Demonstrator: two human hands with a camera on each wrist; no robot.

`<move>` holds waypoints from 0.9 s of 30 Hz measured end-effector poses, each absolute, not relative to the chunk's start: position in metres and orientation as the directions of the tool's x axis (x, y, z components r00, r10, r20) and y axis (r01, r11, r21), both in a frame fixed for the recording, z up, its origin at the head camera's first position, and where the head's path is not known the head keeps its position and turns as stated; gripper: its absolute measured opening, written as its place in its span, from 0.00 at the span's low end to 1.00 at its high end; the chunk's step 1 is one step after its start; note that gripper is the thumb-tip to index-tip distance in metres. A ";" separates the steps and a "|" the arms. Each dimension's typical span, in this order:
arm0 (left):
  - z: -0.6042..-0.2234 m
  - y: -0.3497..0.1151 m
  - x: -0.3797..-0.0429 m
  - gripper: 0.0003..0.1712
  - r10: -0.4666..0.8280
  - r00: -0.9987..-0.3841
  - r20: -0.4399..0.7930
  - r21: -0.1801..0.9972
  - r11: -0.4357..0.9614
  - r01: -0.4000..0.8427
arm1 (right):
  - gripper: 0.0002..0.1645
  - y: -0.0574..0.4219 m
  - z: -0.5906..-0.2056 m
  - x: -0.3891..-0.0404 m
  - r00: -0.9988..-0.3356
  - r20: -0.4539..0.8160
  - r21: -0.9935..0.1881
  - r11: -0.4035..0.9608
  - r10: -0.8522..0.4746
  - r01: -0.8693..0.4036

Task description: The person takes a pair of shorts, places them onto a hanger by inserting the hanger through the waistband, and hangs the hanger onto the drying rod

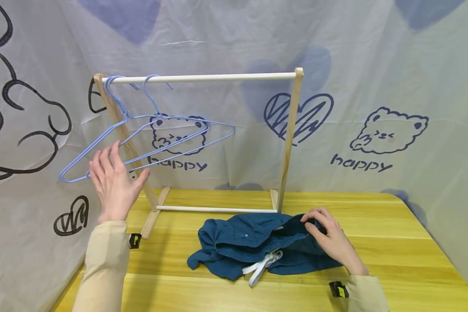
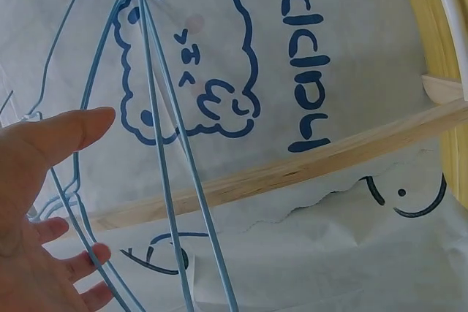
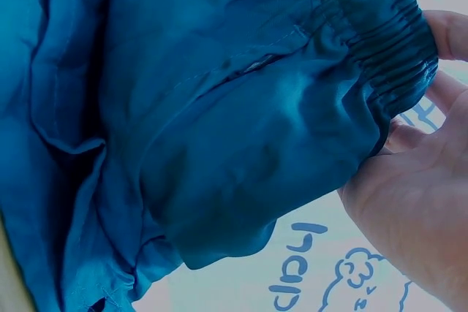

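Observation:
Dark blue shorts with a white drawstring lie bunched on the table, their waist opening spread. My right hand pinches the waistband at its right end. In the right wrist view the gathered elastic waistband runs between thumb and fingers. Light blue wire hangers hang from the rack's white top rail, towards its left end. My left hand is raised beside their lower left part, fingers spread and thumb apart. In the left wrist view its fingertips overlap the hanger wires.
The rack has wooden side posts and a white lower bar, just behind the shorts. A printed cloth hangs behind the yellow wooden table and along its sides.

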State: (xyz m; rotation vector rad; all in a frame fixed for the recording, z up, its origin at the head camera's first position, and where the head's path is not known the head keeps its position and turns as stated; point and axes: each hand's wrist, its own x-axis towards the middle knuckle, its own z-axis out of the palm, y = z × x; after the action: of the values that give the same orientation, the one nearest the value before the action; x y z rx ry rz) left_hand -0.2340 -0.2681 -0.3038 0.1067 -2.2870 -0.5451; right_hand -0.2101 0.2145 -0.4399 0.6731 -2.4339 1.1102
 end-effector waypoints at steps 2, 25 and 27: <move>-0.303 -0.268 -0.234 0.54 -0.248 -0.709 0.660 0.426 0.901 0.080 | 0.10 0.215 -0.439 -0.210 -0.817 0.514 -0.597 0.574 -0.263 -0.560; -0.298 -0.281 -0.233 0.21 -0.675 -0.634 0.377 0.905 0.415 0.096 | 0.09 0.218 -0.443 -0.210 -0.806 0.534 -0.597 0.560 -0.257 -0.574; -0.297 -0.280 -0.233 0.17 -0.686 -0.637 0.351 0.930 0.334 0.152 | 0.10 0.219 -0.443 -0.211 -0.805 0.534 -0.599 0.556 -0.258 -0.576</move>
State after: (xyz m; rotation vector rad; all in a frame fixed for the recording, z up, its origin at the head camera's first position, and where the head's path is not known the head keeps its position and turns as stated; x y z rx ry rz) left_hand -0.2335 -0.2803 -0.2969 0.4726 -1.8383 -1.3929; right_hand -0.2105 0.2185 -0.4432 0.6790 -2.4081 1.1306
